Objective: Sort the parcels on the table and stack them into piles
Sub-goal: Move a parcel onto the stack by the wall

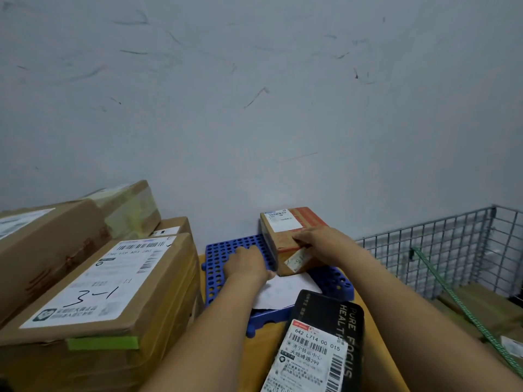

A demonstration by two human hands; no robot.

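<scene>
1. Looks like the placing step: steadying a small cardboard box (pixel 280 244) on a blue perforated mat (pixel 226 250) at the back of the desk (pixel 266 357), close against the wall (pixel 254 108).
2. Grips the box's near top edge with the right hand (pixel 311 239), fingers curled over the top. Presses the left hand (pixel 246 264) against the box's left side, fingers seemingly straight and together, tips partly hidden.
3. Stands upright with its label up, its near corner just touching a flat white parcel (pixel 285 292) on the same mat; hard to tell whether over it or only against it.
4. Next, probably: squaring the box to the mat, letting go with both hands, then reaching for the black parcel (pixel 317 343) lying nearest, label up, far end over the white parcel.
5. Calls for a choice of pile. Could suit the flat white parcel better than the tall stack of cardboard boxes (pixel 99 278) on the left, judged by shape alone.
6. Plain yellow-orange desk top, mostly covered.
7. Grey, scuffed wall behind; to the right a wire-mesh cage (pixel 438 250) with a green strap (pixel 452 294) slanting across it, more cartons inside.
</scene>
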